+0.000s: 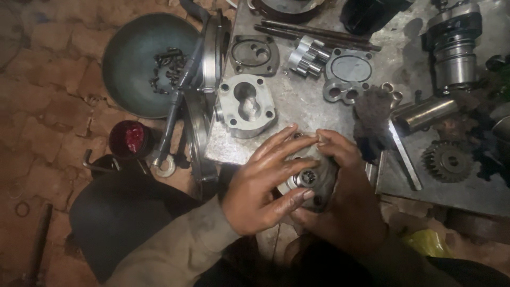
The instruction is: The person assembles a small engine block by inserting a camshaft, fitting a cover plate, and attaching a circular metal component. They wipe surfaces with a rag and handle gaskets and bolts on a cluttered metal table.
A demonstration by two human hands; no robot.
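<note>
In the head view, no package, label or sign is showing clearly; the nearest thing to one is a small round red-topped tin (129, 139) sitting on the reddish brick floor (48, 117), left of the metal work plate (313, 109).

Both hands are holding a round grey metal pump part (308, 178) with a splined hole in its face, just over the near edge of the plate. The left hand (263, 186) is lying across its left side with fingers spread and curving over the rim, pressing on it. The right hand (345, 186) is cupping it from beneath and the right, its fingers wrapped around the body and the thumb meeting the left fingertips on top.

A wide dark metal bowl (143, 64) is resting on the floor at upper left, holding a loose scatter of black bolts (167, 66). On the plate, an open pump housing (245, 105) is lying just beyond the hands, a pair of shiny gears (308, 55) farther back, and a toothed gear (447, 161) to the right.
</note>
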